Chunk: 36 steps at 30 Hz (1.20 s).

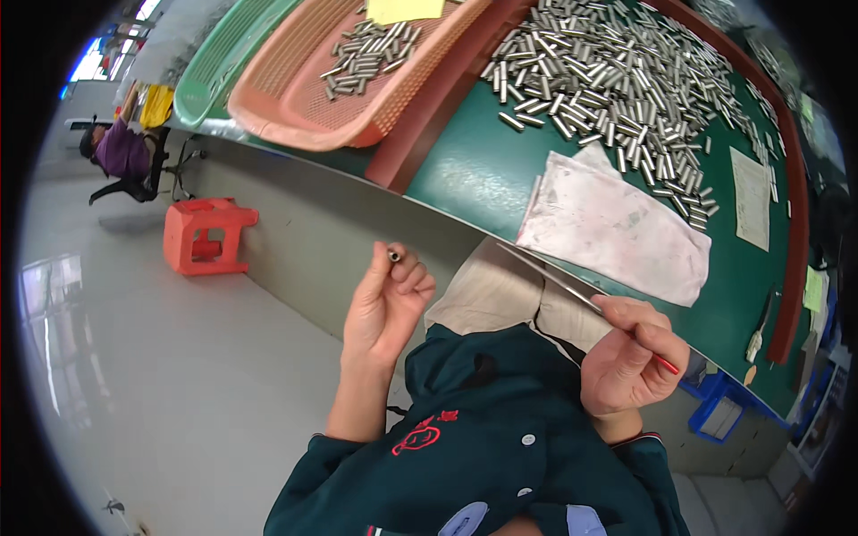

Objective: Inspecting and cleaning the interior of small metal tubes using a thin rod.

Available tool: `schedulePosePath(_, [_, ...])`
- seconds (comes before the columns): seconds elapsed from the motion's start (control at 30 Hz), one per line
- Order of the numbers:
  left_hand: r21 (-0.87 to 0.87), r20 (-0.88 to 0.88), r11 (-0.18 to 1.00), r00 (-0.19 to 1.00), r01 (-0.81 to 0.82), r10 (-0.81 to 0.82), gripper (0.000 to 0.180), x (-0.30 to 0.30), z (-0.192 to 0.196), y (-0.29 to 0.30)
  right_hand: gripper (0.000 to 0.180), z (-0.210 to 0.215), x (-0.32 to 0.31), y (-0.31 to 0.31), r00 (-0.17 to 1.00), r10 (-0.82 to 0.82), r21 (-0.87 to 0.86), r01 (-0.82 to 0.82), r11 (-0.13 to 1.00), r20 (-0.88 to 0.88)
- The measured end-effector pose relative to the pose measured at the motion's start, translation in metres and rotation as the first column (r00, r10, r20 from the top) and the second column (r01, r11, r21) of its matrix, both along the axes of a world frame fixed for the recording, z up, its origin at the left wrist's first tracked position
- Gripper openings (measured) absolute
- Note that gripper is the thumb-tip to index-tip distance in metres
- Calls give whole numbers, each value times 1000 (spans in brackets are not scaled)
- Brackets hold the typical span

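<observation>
My left hand (pixel 382 308) is raised in front of the table edge, its fingers curled. Thumb and forefinger pinch a short metal tube (pixel 393 256), its round open end showing. My right hand (pixel 630 362) grips a slim tool with a thin metal shaft (pixel 561 283) and a red handle end; its exact kind I cannot make out. The shaft slants up and left to the table's front edge, apart from the tube. Beyond it lies a stained whitish cloth (pixel 617 234) on the green tabletop (pixel 456 170). Many loose metal tubes (pixel 617 85) are heaped behind the cloth.
At the back left, a pink basket (pixel 308 134) holds more tubes beside a green basket (pixel 201 98). A reddish rail (pixel 429 125) borders the work surface. A paper sheet (pixel 751 198) and a knife (pixel 760 330) lie right. On the floor stands a red stool (pixel 201 237); a seated person (pixel 125 152) is farther off.
</observation>
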State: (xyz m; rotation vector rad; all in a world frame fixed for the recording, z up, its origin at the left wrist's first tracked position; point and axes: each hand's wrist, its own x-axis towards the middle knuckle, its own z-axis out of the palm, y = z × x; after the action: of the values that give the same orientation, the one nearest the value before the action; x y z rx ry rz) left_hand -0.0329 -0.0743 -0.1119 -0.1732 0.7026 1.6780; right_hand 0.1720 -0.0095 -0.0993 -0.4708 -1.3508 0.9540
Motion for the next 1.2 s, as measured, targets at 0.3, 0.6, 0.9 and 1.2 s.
schedulePosePath(0.3, [-84,183,996,983,10,5,25,-13,-58,-43,18,-22,-53,-15,895,318,107,-366,925,311])
schedulePosePath(0.6, [-194,300,981,952,0,59,25,-11,-74,-50,24,-44,-73,-20,867,339,84,-393,915,366])
schedulePosePath(0.9, [-245,239,969,967,-31,91,24,-12,-80,-56,20,-47,-81,-22,858,364,57,-411,910,362])
schedulePosePath(1.2, [-315,166,949,984,-9,64,25,-10,-75,-55,19,-49,-80,-19,839,360,79,-425,902,408])
